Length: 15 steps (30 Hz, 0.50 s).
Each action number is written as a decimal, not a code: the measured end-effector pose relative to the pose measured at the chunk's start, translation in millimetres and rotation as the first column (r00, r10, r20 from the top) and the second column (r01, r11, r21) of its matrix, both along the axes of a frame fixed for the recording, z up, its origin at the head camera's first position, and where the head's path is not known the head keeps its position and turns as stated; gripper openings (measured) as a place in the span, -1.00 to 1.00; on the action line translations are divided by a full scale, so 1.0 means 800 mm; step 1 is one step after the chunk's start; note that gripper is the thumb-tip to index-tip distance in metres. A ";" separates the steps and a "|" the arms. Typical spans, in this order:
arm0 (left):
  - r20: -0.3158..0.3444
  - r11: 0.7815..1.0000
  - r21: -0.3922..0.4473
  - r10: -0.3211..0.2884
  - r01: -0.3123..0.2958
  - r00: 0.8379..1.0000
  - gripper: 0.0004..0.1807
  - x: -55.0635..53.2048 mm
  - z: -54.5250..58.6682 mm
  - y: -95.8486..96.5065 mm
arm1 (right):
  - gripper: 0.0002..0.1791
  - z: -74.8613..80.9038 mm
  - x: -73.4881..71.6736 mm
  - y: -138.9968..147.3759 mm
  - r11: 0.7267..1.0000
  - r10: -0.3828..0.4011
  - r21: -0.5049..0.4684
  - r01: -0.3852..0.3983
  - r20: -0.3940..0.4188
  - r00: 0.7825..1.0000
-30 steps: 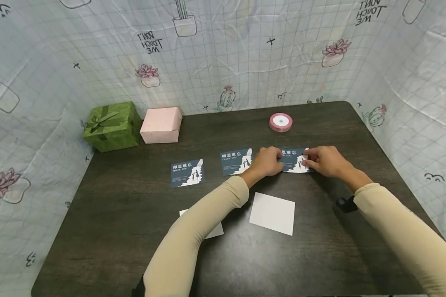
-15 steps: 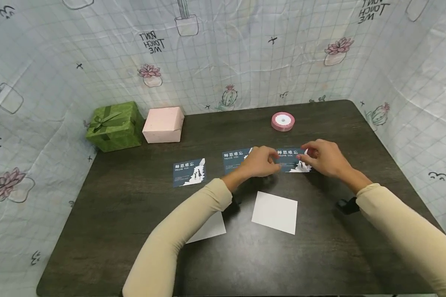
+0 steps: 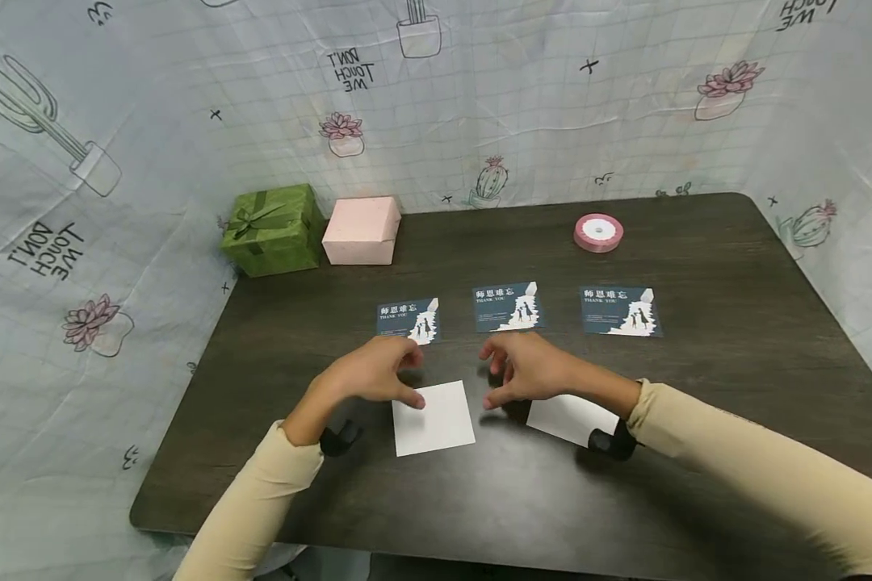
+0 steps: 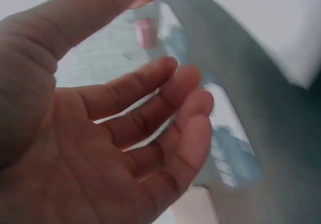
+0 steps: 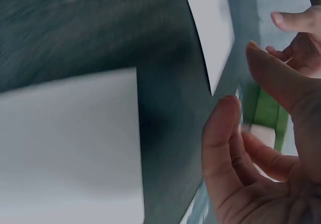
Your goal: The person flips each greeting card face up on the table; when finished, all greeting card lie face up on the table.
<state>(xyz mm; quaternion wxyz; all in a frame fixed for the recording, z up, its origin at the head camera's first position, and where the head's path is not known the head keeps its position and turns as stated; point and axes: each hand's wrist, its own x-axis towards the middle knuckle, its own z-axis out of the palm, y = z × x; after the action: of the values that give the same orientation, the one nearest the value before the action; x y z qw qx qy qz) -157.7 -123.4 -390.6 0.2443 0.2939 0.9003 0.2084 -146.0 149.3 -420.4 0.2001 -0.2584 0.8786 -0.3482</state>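
Your left grip (image 3: 375, 369), loosely spread, hovers at a corner of one white card (image 3: 436, 421); your right grip (image 3: 530, 368), also spread, has the other white card (image 3: 568, 418) partly below it.

Left hand (image 4: 95, 148), palm showing, thumb apart from loosely curved fingers.
Just past the hand's fingertips: one blue-and-white card (image 4: 233, 148), blurred. Above the hand's fingertips: second card (image 4: 175, 38), blurred; small pink item (image 4: 145, 33) beside it. Above right of the hand: white sheet (image 4: 266, 23), cut by the frame, on dark tabletop (image 4: 296, 143). Below the hand's fingertips: pale pink block (image 4: 195, 209), partly shown.
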 end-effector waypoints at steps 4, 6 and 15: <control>-0.022 0.996 -0.076 0.051 -0.053 0.998 -0.09 0.018 -0.025 -0.022 | -0.09 -0.011 0.003 -0.028 0.997 0.056 0.051 -0.058 0.036 0.998; -0.052 0.992 -0.112 0.050 -0.055 0.997 0.00 0.024 -0.036 -0.025 | -0.02 -0.016 0.004 -0.038 0.993 0.082 0.080 -0.085 0.034 0.996; -0.113 0.984 -0.148 0.080 -0.096 0.990 0.01 0.032 -0.060 -0.026 | -0.05 -0.035 0.010 -0.065 0.988 0.119 0.111 -0.111 -0.066 0.991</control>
<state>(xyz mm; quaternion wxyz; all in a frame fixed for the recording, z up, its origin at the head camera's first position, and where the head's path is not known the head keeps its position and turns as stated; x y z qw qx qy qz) -132.1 -143.8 -438.4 0.2082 0.2450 0.9375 0.1329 -138.4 97.5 -448.7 0.2012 -0.3100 0.8863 -0.2791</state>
